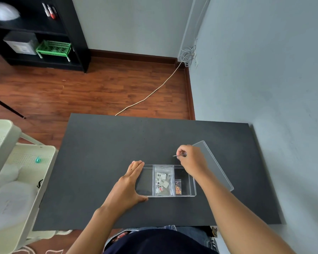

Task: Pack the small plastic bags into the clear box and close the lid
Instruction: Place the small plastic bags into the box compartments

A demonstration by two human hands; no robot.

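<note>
Though unlidded, clear box against left hand

The left hand braces the clear box holding two bags; the right hand pinches a thin metal tool.

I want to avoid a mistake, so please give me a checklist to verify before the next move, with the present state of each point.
1. Clear box steadied: ok, left hand rests flat against its left end.
2. Bags inside: ok, large bag and small bag lie in the box.
3. Other bags left outside: cannot tell; none visible on the table.
4. Right hand free for the lid: not ok, it holds a thin pointed tool.
5. Lid within reach: ok, lying right of the box.
6. Box closed: not ok.
</note>
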